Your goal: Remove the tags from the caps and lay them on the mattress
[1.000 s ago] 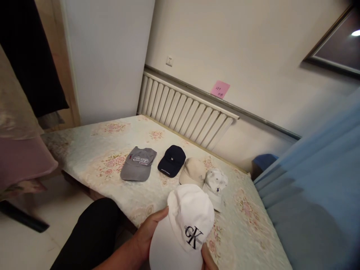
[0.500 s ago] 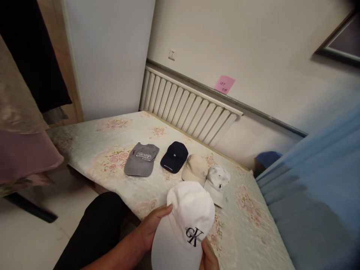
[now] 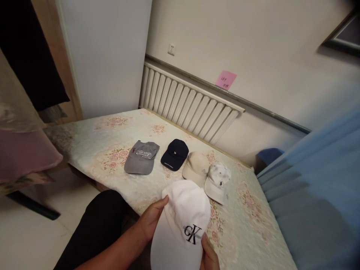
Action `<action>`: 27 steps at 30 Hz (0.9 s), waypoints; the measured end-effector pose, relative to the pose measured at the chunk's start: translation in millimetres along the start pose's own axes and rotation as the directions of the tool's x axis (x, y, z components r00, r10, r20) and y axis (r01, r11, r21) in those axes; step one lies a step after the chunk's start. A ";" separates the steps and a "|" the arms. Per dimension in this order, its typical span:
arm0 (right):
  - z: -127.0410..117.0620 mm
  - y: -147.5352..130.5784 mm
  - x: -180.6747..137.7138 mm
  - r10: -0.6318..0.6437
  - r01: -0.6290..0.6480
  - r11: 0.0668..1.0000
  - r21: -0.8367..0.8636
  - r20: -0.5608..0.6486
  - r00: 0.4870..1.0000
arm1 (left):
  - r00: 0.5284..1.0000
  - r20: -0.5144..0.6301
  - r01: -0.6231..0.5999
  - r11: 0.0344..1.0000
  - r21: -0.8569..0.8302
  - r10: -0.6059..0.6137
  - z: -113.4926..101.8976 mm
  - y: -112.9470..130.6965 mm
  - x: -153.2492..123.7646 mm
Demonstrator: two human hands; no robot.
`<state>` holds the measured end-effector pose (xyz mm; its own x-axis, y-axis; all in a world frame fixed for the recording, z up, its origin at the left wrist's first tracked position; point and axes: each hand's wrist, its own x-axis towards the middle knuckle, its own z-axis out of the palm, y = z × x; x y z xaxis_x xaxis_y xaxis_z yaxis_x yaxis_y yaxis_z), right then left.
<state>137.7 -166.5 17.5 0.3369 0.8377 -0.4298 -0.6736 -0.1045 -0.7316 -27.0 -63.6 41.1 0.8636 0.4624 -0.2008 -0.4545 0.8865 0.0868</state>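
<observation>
A white baseball cap (image 3: 186,210) with black lettering on its front is held up between both hands, its brim pointing down toward me. My left hand (image 3: 152,219) grips the cap's left side, thumb on top. On the opposite side my right hand (image 3: 209,253) holds the edge near the lettering; part of it is hidden below the frame. Beyond the held cap, a grey cap (image 3: 142,157), a navy cap (image 3: 174,154), a beige cap (image 3: 195,168) and another white cap (image 3: 218,182) with a small dark logo lie in a row.
The caps lie on a flower-patterned bed cover (image 3: 250,225). A radiator (image 3: 182,101) runs along the wall behind it, with a pink note (image 3: 226,79) above. A blue curtain (image 3: 317,195) hangs at the right, clothes (image 3: 25,142) at the left. My knee (image 3: 104,210) is beside the bed.
The held white cap has shifted slightly left, and my left hand has risen a little with it. The row of caps stays in place; the view has moved slightly.
</observation>
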 end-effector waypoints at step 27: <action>-0.9 -16.1 -5.3 -0.043 0.044 0.998 0.045 -0.027 0.999 | 0.995 0.001 0.101 0.994 0.034 -0.101 -6.7 -11.4 4.0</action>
<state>147.3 -169.7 31.0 0.3834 0.8264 -0.4123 -0.6872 -0.0430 -0.7252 -19.8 -72.0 32.8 0.9051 0.3707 -0.2080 -0.3575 0.9286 0.0992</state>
